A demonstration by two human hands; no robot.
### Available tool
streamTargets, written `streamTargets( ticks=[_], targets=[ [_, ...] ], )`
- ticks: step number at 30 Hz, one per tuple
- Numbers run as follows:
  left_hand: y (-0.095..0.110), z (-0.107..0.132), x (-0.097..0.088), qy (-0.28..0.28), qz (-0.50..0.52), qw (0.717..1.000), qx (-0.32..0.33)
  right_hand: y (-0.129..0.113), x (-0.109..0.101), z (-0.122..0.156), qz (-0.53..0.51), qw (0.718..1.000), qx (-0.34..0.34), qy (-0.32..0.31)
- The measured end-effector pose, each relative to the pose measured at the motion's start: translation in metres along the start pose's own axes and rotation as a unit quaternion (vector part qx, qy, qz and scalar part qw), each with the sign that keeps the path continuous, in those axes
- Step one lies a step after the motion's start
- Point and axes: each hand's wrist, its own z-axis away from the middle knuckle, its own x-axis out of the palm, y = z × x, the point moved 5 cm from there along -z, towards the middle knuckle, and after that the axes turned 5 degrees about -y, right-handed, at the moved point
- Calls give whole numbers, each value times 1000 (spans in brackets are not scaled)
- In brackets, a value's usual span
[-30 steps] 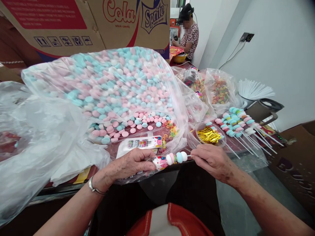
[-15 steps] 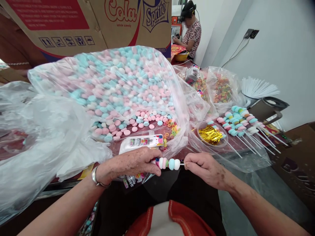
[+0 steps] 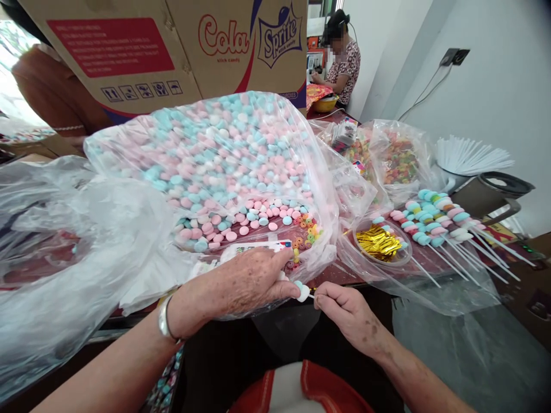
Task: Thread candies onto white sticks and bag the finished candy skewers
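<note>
Candy skewer [image 3: 303,292], one, in two hands [image 3: 247,282] [image 3: 350,315]

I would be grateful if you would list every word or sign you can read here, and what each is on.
"Cola": cardboard box
"stick candy": same box, under "Cola"
"Sprite": same box
"stick candy": same box, under "Sprite"
"BOXES": same box, lower right; characters before it unclear
Handling signs, including upward arrows and an umbrella: same box
Too small or blurred: red panel, printed card, stacked cards
</note>
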Motion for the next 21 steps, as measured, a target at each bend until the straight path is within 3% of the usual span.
streamTargets(
  ticks=[4, 6, 8, 11, 13, 16, 18, 21],
  targets=[
    [34, 34, -28, 175, -58, 981, 63, 9, 7, -2, -23, 999, 2, 26],
    [39, 57, -35, 269, -51, 960, 53, 11, 9, -4, -28, 999, 1, 38],
    [24, 73, -31, 295, -26, 954, -42, 10, 10, -5, -28, 998, -6, 50],
    [-21, 82, -4, 232, 107, 931, -261, 7, 10, -7, -23, 998, -22, 58],
    [-43, 81, 11, 267, 277, 869, -311, 5, 12, -8, -14, 998, -31, 62],
    [-56, 65, 21, 393, 524, 721, -228, 2, 17, -8, 20, 996, -44, 69],
    [-57, 50, 22, 435, 610, 639, -173, -2, 21, -8, 60, 993, -63, 75],
    [-57, 33, 22, 478, 657, 561, -155, -10, 28, -7, 133, 980, -116, 91]
  ],
)
